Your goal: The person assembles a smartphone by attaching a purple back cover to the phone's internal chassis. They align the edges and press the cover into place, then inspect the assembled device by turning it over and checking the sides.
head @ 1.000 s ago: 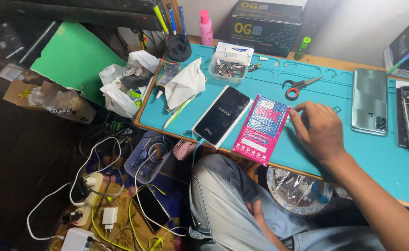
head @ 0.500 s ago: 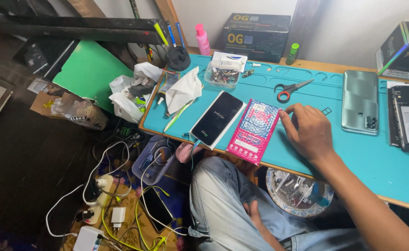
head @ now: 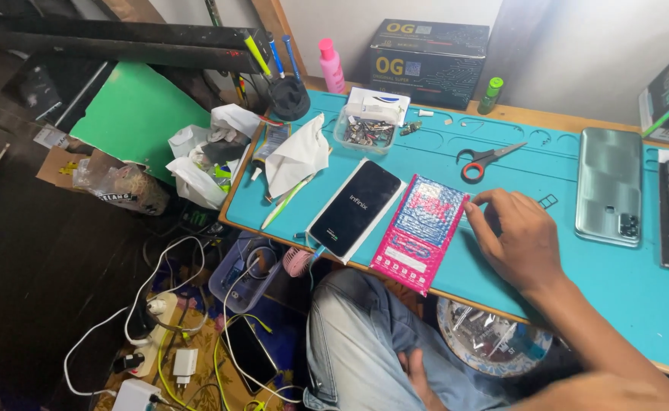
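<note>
Where fingers touch, pink bubble pouch lies flat.

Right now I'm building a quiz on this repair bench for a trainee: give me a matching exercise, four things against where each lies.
Things:
1. scissors
2. pink bubble pouch
3. green phone back
4. white cloth

Places:
A. left end of the mat
B. beside the right hand, on its left
C. beyond the right hand, mid-mat
D. right of the right hand, camera side up

Pairs: 1-C, 2-B, 3-D, 4-A
</note>
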